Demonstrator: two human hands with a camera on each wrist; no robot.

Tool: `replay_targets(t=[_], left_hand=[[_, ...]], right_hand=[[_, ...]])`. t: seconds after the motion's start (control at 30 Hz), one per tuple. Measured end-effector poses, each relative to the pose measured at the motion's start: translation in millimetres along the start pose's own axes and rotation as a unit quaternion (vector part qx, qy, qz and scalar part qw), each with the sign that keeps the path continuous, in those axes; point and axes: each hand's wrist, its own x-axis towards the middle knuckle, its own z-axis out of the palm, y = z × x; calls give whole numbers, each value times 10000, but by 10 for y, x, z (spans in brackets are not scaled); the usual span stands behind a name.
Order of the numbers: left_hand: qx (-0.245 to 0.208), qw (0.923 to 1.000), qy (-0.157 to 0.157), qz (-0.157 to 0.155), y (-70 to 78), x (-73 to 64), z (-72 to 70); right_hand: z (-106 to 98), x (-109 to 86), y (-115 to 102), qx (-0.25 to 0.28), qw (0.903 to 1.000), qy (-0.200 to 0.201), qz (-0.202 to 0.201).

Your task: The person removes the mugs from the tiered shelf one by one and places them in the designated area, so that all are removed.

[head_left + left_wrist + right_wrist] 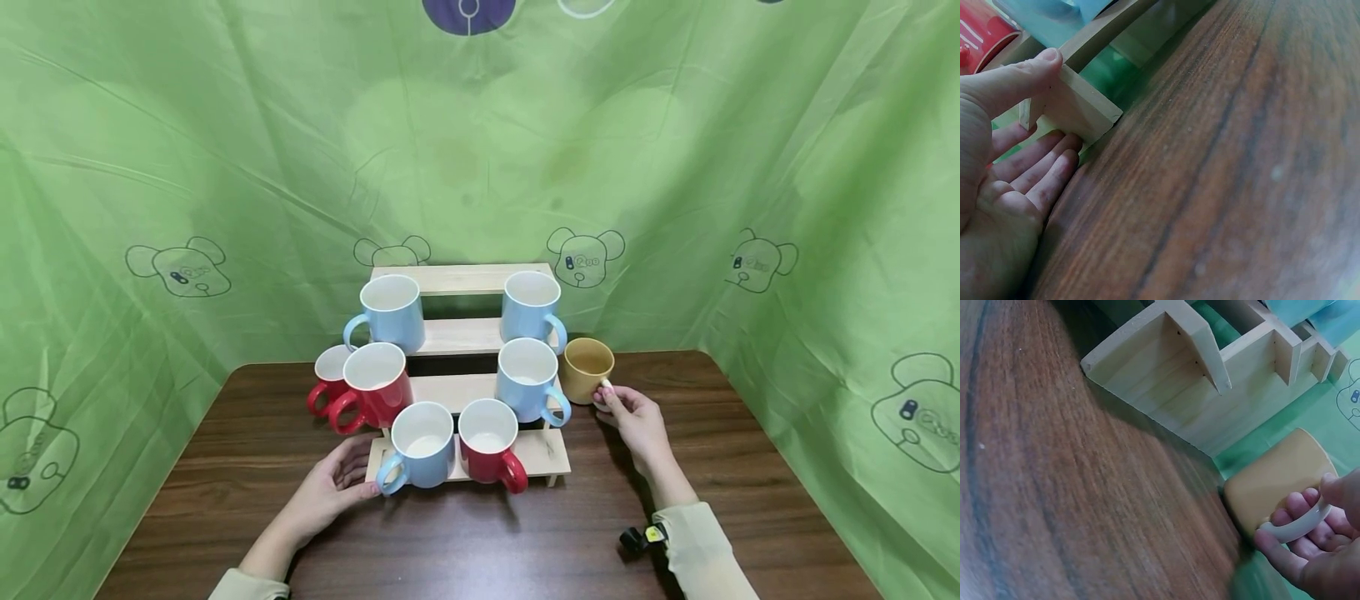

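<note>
Eight mugs: six sit on the stepped wooden rack, one red mug stands on the bench beside the rack's left, and the yellow mug stands on the bench beside its right.
Right hand: fingers hooked through the yellow mug's white handle, thumb on top, which gives a firm hold for lifting.
Left hand: thumb over the rack's lower-left corner, straight fingers under it, apparently steadying it.
Yellow mug: upright, just right of the rack.
</note>
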Motion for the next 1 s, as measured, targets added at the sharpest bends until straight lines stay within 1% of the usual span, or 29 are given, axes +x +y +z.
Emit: replay_targets(t=[0.13, 0.23, 0.37, 0.5, 0.63, 0.73, 1.0], left_hand=[[-25, 10000, -18, 7, -2, 0, 7], [-29, 10000, -37, -12, -6, -1, 7], [-17, 10000, -33, -24, -10, -1, 4], [9, 10000, 4, -30, -5, -1, 3], [5, 10000, 13, -30, 9, -4, 1], [-28, 10000, -11, -12, 15, -2, 0], [-37, 10000, -38, -13, 0, -13, -5]], right_hand=[[-33, -20, -46, 20, 9999, 111, 19], [-70, -43, -99, -181, 9992, 342, -22], [-116, -69, -205, -630, 9951, 716, -250], [-137, -97, -343, -746, 9914, 910, -576], [-118, -141, -485, -540, 9912, 884, -820], [-84, -177, -577, -381, 9920, 769, -931], [86, -307, -798, -328, 9915, 491, -1157]])
